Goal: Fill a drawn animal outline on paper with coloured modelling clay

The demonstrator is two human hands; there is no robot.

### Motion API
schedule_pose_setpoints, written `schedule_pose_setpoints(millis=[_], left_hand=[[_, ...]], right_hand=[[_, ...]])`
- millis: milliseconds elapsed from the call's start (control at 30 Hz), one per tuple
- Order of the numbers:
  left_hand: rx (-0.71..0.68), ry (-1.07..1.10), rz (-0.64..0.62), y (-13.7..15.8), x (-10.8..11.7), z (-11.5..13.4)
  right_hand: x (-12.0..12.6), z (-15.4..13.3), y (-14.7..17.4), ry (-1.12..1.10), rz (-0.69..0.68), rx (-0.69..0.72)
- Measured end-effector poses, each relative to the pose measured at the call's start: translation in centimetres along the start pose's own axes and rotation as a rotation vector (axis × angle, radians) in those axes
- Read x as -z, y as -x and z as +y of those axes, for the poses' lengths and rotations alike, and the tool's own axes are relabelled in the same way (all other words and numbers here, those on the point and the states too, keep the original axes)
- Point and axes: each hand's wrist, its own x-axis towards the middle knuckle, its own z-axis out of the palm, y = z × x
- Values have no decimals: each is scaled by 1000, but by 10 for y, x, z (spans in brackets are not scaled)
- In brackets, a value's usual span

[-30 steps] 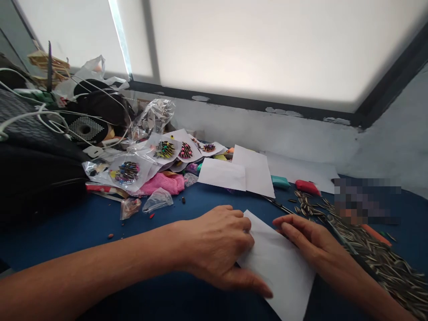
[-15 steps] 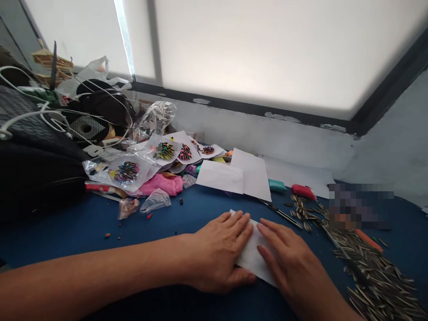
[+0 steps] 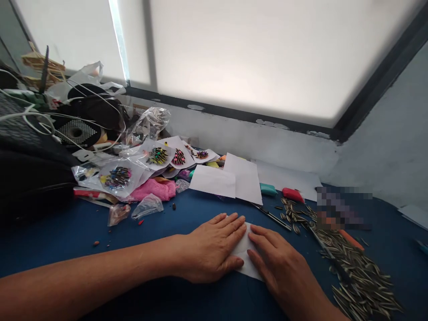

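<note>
A small white sheet of paper [image 3: 245, 261] lies on the blue tabletop, partly covered by both hands. My left hand [image 3: 214, 247] rests flat across its left part, fingers stretched out and thumb pointing right. On the right side of the paper, my right hand [image 3: 277, 258] lies with its fingers apart and fingertips touching the sheet. Neither hand grips anything. Beyond the hands are two white sheets, one smaller [image 3: 214, 180] overlapping a larger one [image 3: 243, 178]. A pen-like metal tool [image 3: 274, 217] lies to the upper right.
Striped sunflower seeds [image 3: 361, 272] are heaped at the right, near red [image 3: 293, 195] and teal [image 3: 268, 189] packets. Paper with painted seeds [image 3: 117, 177], a pink cloth [image 3: 155, 189] and plastic bags [image 3: 148, 206] lie left. Behind them stand a black bag [image 3: 30, 178] and cables.
The view has shifted slightly, so the scene sits a little further left. My left thumb has drawn back a little across the paper; both hands stay on the sheet.
</note>
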Motion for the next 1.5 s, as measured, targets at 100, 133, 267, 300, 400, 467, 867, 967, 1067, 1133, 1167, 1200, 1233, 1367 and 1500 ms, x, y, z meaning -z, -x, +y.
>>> schedule_pose_setpoints(millis=[100,133,267,300,400,467,867,967,1067,1133,1167,1200,1233,1367,1500], left_hand=[[1,0,-7,2,5,-1],[-3,0,-19,2,8,-1],[-48,14,-88,4,24,-6],[-55,41,-84,4,27,-7],[-52,134,74,-1,27,-8],[-50,114,204,-5,22,-8],[-77,57,213,-13,20,-21],[-89,55,180,-14,23,-24],[-92,22,157,-14,24,-22],[-91,-43,141,-12,22,-19],[-92,-83,133,-11,21,-17],[-95,-119,127,-10,20,-15],[-98,-146,118,-9,18,-13],[-82,-130,47,-4,14,-10],[-108,-83,10,-3,10,-10]], right_hand=[[4,4,0,-2,20,-18],[5,5,0,-8,23,-19],[7,9,-2,-32,41,-10],[7,9,-3,-37,46,-4],[6,8,-4,-39,66,19],[5,7,-4,-30,83,36],[8,2,-4,-61,225,188],[15,-9,-3,-158,153,340],[15,-19,-5,-112,163,396],[10,-24,-6,-104,194,452],[7,-27,-7,-138,203,484],[2,-31,-7,-194,209,514],[-2,-35,-6,-265,194,530],[-7,-44,-2,-449,344,477],[7,-28,-1,-198,247,326]])
